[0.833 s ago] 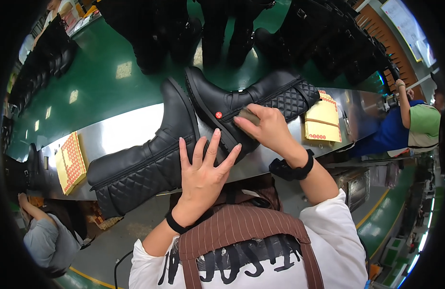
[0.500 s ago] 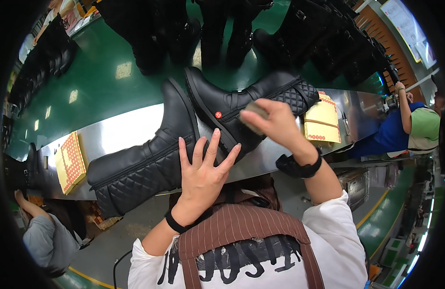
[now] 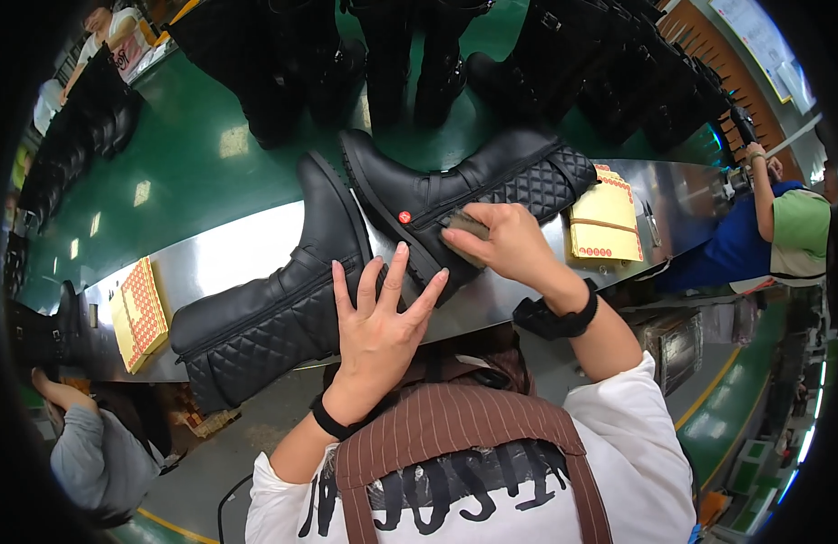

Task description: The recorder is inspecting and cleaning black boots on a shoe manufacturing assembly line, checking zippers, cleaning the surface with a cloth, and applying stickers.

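Note:
Two tall black boots lie on the shiny metal bench, soles facing each other. The left boot [image 3: 256,313] has a quilted shaft and a zip. The right boot [image 3: 473,181], with a quilted panel and a round red sticker [image 3: 404,218], slants up to the right. My left hand [image 3: 380,317] is spread open, its fingertips against the heel area between the two boots. My right hand [image 3: 514,243] pinches a small grey-brown block [image 3: 464,238] against the right boot beside its zip; whether it is sponge or rubber I cannot tell.
A banded stack of yellow cards [image 3: 606,218] lies right of the boots, another yellow stack [image 3: 140,315] to the left. Rows of black boots [image 3: 392,63] stand beyond the metal bench [image 3: 238,240]. Co-workers [image 3: 786,231] are at both sides and far left.
My right hand with the block has moved slightly left and down along the right boot. My left hand keeps its spread pose. The whole view has shifted a little.

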Motion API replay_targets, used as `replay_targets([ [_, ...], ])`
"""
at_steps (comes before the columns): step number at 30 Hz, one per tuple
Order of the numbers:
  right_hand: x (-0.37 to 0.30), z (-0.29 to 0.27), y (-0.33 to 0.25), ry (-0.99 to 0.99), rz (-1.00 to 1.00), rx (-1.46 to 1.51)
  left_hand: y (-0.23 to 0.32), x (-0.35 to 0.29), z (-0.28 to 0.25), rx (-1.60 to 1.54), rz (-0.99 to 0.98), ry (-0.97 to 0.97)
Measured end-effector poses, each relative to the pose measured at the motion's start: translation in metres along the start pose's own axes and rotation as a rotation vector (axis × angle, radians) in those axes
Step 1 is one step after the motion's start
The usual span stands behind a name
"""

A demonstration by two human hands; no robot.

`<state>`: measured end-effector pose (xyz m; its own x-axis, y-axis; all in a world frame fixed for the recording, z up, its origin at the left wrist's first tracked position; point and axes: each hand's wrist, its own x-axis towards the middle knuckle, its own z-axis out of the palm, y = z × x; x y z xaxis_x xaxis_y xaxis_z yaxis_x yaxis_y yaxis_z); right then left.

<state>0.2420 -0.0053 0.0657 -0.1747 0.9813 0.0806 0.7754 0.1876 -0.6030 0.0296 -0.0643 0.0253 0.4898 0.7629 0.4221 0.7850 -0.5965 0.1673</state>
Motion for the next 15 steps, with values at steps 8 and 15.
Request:
replay_targets([
  [8,0.003,-0.015,0.010,0.221,-0.147,-0.031,0.000,-0.001,0.001,-0.007,0.001,-0.004],
  [15,-0.044,-0.030,0.053,0.191,-0.098,-0.134,0.006,0.004,-0.004,-0.019,0.006,-0.005],
])
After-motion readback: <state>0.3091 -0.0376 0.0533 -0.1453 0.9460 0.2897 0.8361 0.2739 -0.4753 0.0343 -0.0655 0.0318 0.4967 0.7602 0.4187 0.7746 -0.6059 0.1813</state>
